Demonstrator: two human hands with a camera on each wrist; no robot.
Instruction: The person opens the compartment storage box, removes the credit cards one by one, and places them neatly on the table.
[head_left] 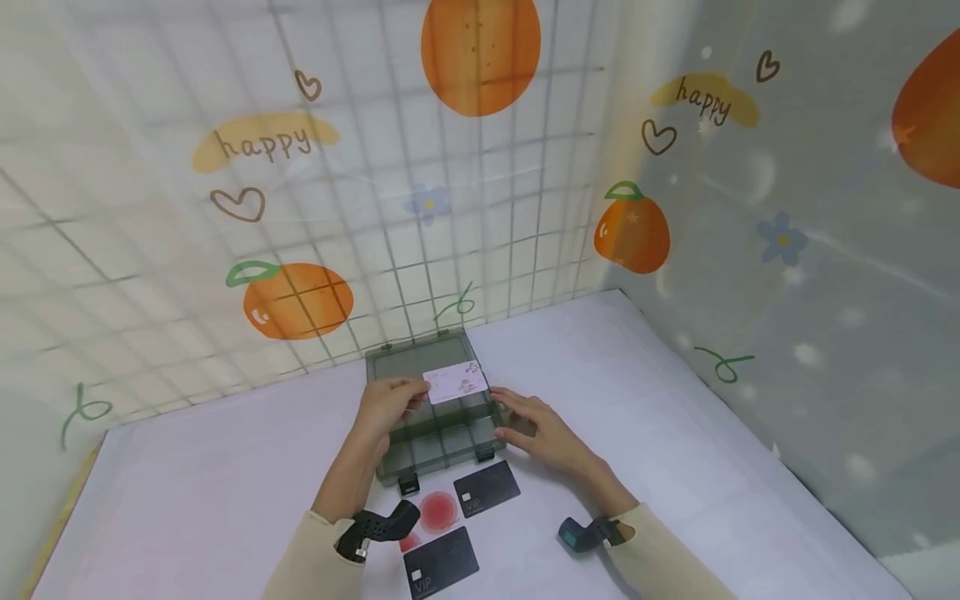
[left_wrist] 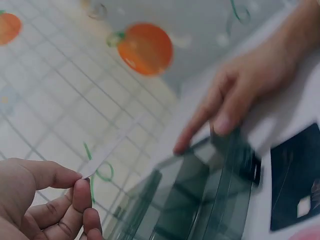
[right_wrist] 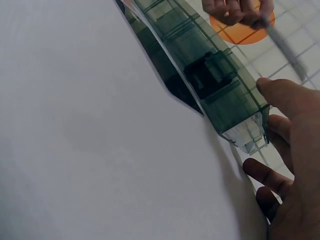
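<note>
My left hand (head_left: 387, 407) pinches a small pink-white card (head_left: 455, 382) with a printed drawing between thumb and fingers, held over a grey-green see-through box (head_left: 420, 457). In the left wrist view the card (left_wrist: 107, 150) appears nearly edge-on, clear of the box. The box is divided into compartments, and its lid (head_left: 397, 360) stands raised at the back. My right hand (head_left: 551, 435) is at the box's right side, its fingers loosely extended. The right wrist view shows its thumb (right_wrist: 287, 95) beside the box's corner; firm contact cannot be made out.
Two black VIP cards (head_left: 487, 488) (head_left: 441, 562) lie on the white table (head_left: 247, 492) before the box. Beside them is something pale with a red circle (head_left: 438, 512). Orange-printed curtains (head_left: 480, 225) hang behind and to the right.
</note>
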